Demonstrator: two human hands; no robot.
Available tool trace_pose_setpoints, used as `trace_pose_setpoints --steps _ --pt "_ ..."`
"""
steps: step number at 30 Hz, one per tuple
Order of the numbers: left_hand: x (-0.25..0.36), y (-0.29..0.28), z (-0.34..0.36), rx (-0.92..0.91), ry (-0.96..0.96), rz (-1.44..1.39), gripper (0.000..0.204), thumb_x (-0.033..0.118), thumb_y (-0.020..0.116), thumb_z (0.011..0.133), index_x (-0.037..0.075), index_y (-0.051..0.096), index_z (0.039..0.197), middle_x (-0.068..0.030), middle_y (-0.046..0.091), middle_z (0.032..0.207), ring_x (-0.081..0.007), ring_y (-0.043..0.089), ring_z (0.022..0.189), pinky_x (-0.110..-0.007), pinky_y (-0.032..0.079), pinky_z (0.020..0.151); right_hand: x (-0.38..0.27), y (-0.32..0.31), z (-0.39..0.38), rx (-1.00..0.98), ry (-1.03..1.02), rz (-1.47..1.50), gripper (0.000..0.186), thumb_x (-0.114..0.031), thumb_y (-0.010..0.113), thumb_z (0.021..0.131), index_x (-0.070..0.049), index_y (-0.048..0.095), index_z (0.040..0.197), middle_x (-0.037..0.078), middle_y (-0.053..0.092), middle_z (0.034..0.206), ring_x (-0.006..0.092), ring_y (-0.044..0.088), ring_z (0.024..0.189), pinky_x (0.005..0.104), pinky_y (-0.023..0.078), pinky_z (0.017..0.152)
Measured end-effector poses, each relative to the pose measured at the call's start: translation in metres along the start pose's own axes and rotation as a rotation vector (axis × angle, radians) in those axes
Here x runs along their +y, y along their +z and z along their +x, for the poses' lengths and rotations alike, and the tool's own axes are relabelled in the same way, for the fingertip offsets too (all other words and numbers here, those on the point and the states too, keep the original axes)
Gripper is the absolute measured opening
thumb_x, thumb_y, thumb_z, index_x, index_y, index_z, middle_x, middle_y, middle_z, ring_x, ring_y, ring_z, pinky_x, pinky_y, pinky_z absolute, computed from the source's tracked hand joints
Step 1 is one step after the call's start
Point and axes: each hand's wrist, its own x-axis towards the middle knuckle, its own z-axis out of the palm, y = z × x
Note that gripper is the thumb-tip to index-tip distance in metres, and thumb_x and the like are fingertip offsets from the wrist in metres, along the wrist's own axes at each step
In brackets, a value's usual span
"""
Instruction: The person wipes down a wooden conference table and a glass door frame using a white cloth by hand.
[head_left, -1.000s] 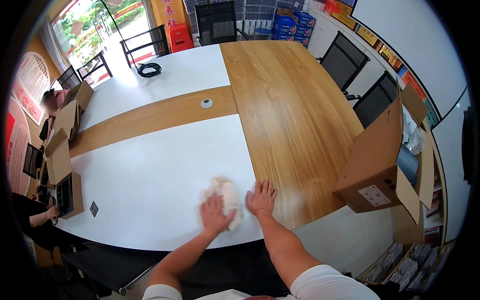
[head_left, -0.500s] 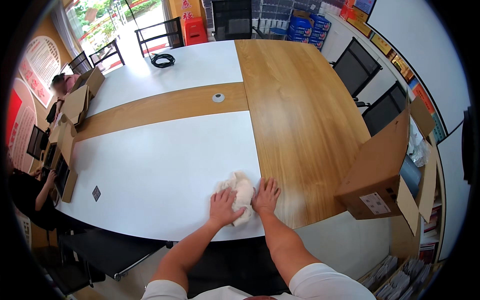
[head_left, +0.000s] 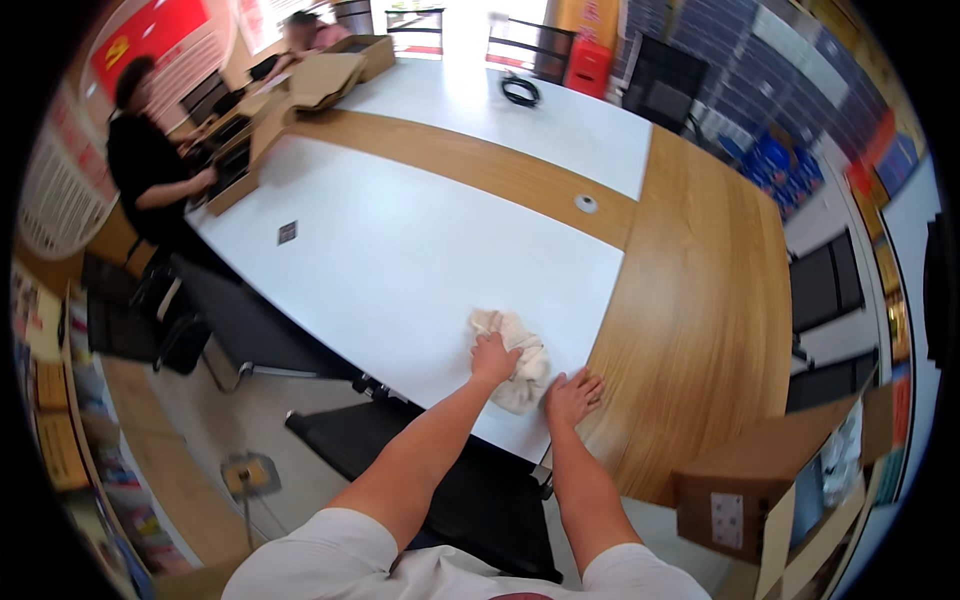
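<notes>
Left hand (head_left: 493, 357), fingers curled and gripping a crumpled white cloth (head_left: 515, 362) at the white bench (head_left: 400, 260) near edge, right hand (head_left: 572, 396) flat beside it, fingers spread; wiping probably goes best under even pressure in overlapping strokes.

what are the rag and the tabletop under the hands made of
The rag looks like soft off-white cloth: it bunches and creases under the left hand. The tabletop seems a smooth white laminate with a wood-grain band, likely veneer or laminate; the right hand lies flat where they meet.
</notes>
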Motion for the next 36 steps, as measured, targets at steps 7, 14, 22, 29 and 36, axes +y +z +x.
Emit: trace_pose_setpoints --steps 7,14,22,29,36 --pt "-0.024 0.120 0.045 -0.043 0.046 -0.188 0.061 0.041 0.061 0.093 -0.004 0.056 0.135 -0.0282 0.043 0.150 -0.0435 0.059 0.121 -0.046 0.056 0.094 -0.019 -0.028 0.023 -0.741 -0.004 0.852 0.072 -0.055 0.053 0.100 0.002 0.046 0.143 0.024 0.051 0.144 0.0383 0.058 0.123 0.0495 0.045 0.107" --pt "0.011 -0.015 -0.052 -0.387 -0.221 -0.709 0.060 0.035 0.065 0.092 -0.001 0.051 0.138 -0.0228 0.051 0.140 -0.0371 0.059 0.121 -0.049 0.062 0.070 -0.052 -0.102 -0.037 -0.749 0.031 1.299 0.062 -0.034 0.073 0.091 0.002 0.047 0.133 0.018 0.061 0.126 0.0257 0.062 0.112 0.0372 0.053 0.093" --pt "0.042 -0.097 -0.136 -0.372 -0.003 -0.728 0.056 0.045 0.059 0.097 0.005 0.055 0.136 -0.0141 0.063 0.123 -0.0278 0.064 0.111 -0.042 0.059 0.077 -0.016 -0.068 0.009 -0.633 -0.232 1.247 0.065 -0.024 0.073 0.087 0.004 0.045 0.139 0.022 0.061 0.128 0.0339 0.064 0.113 0.0429 0.053 0.095" --pt "-0.014 -0.088 -0.150 -0.064 0.195 -0.202 0.051 0.046 0.058 0.094 0.007 0.065 0.125 -0.0198 0.069 0.122 -0.0367 0.065 0.114 -0.045 0.051 0.097 0.036 -0.055 -0.006 -0.213 -0.273 0.252 0.107 -0.060 0.076 0.077 -0.001 0.031 0.154 0.032 0.041 0.150 0.0464 0.039 0.140 0.0526 0.035 0.114" --pt "-0.027 -0.076 -0.136 -0.076 0.257 -0.102 0.047 0.043 0.058 0.095 0.007 0.065 0.125 -0.0187 0.070 0.119 -0.0372 0.065 0.113 -0.046 0.051 0.097 0.014 -0.044 -0.086 -0.370 -0.735 0.085 0.109 -0.060 0.075 0.075 -0.011 0.026 0.159 0.027 0.032 0.158 0.0425 0.034 0.144 0.0592 0.034 0.111"
